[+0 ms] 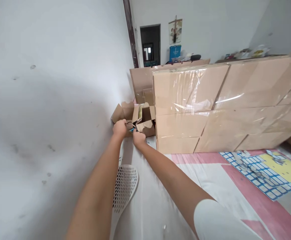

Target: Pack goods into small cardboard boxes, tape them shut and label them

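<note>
Both arms stretch forward to small open cardboard boxes (146,126) set in the corner between the wall and a larger stack. My left hand (120,128) is closed at the near side of the left box, whose flap (118,113) leans out toward the wall. A thin dark strand runs from its fingertips toward the other hand. My right hand (139,138) is closed just below the right box's front flap (144,126). A small blue item (132,130) shows between the hands. What the fingers grip is too small to make out.
A wall of taped cardboard boxes (182,96) rises at the right. White wall (48,100) lies close on the left. A perforated white paddle-shaped object (126,180) rests below my arms. Blue-grid and yellow sheets (265,173) lie on the pink-and-white covering (205,176).
</note>
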A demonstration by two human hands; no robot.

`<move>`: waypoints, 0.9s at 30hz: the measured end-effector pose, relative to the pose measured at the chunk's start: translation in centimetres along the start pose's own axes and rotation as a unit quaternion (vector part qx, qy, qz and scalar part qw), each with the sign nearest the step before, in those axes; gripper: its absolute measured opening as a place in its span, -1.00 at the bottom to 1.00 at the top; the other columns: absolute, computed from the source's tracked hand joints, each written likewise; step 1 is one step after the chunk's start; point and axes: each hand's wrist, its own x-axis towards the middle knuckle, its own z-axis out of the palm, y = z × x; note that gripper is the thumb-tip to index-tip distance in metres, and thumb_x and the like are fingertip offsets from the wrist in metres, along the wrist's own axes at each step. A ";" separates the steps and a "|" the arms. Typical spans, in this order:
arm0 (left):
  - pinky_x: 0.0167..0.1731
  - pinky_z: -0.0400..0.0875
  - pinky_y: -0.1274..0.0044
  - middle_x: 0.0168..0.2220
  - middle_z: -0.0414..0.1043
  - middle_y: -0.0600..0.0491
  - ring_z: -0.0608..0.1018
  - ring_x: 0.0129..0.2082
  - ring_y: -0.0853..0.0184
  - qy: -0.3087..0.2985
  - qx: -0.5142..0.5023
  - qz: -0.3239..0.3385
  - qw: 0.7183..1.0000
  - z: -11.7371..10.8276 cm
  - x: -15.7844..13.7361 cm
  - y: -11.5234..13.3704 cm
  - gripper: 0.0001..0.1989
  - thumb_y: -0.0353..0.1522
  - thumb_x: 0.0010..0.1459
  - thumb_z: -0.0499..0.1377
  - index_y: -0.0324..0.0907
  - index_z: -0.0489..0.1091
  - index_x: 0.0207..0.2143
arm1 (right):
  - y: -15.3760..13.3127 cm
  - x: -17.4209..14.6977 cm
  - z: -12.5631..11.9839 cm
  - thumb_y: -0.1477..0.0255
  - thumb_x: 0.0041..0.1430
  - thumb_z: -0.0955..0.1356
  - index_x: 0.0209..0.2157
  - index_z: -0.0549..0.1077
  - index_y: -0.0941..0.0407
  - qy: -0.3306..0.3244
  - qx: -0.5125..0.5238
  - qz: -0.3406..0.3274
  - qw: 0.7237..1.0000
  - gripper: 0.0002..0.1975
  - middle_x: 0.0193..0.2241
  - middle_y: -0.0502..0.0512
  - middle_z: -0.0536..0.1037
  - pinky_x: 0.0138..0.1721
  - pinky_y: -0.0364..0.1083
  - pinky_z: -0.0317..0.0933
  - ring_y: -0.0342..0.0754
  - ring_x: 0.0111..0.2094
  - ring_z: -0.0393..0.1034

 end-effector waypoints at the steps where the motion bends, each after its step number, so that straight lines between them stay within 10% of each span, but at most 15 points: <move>1: -0.08 0.49 0.31 -0.10 0.53 -0.04 0.57 -0.12 0.24 0.003 0.008 0.007 1.000 -0.3 -0.8 0.2 -0.78 -0.25 0.33 0.19 -0.20 0.47 -0.08 | 0.0 -0.4 -0.2 0.36 0.42 0.33 0.12 0.43 0.18 0.011 0.017 0.001 1.000 -0.68 0.01 0.32 0.57 0.01 0.15 0.40 0.13 0.00 0.51; 7: -0.13 0.37 0.40 -0.07 0.53 -0.03 0.56 -0.11 0.17 0.092 0.014 0.061 0.994 -5.2 -10.0 1.9 -0.82 -0.46 0.24 0.07 -0.08 0.44 -0.21 | -0.3 -8.4 0.2 0.47 0.27 0.32 -0.13 0.49 0.09 0.092 0.172 -0.071 0.978 -0.84 -0.26 0.13 0.64 -0.17 -0.10 0.29 0.04 -0.19 0.52; 10: 0.01 0.39 0.36 0.08 0.45 -0.10 0.51 0.07 0.14 0.231 -0.056 0.087 0.968 -7.9 -15.5 2.7 -0.85 -0.52 0.12 0.10 -0.12 0.39 -0.32 | -0.4 -14.6 0.3 0.46 0.26 0.23 -0.27 0.42 0.09 0.125 0.261 -0.073 0.954 -0.86 -0.42 0.00 0.53 -0.35 -0.17 0.21 -0.08 -0.38 0.41; 17: 0.22 0.29 0.17 0.20 0.45 -0.02 0.47 0.19 0.12 0.455 -0.234 0.120 0.851 -11.0 -27.0 6.3 -0.79 -0.60 -0.03 0.14 -0.13 0.43 -0.41 | 3.7 -29.9 -2.4 0.39 0.11 0.37 -0.12 0.48 0.11 0.202 0.731 0.093 0.645 -0.73 -0.25 0.03 0.59 -0.23 -0.10 0.35 -0.03 -0.26 0.47; 22: 0.19 0.34 0.13 0.10 0.56 0.03 0.52 0.14 0.09 0.485 -0.426 0.110 0.756 -9.0 -34.4 7.8 -0.87 -0.49 -0.03 0.26 -0.12 0.36 -0.50 | 11.1 -39.9 -3.8 0.35 0.05 0.48 -0.11 0.50 0.01 0.306 0.761 0.168 0.547 -0.67 -0.20 0.02 0.63 -0.21 -0.05 0.42 0.01 -0.20 0.55; 27: 0.05 0.43 0.30 0.00 0.53 0.08 0.54 0.01 0.20 0.337 -0.623 0.068 0.702 -4.8 -40.2 7.1 -0.85 -0.32 0.05 0.22 -0.12 0.28 -0.48 | 18.7 -47.1 -10.1 0.45 -0.05 0.46 -0.14 0.54 -0.01 0.549 0.640 0.119 0.525 -0.65 -0.16 0.02 0.63 -0.17 0.01 0.47 0.05 -0.13 0.56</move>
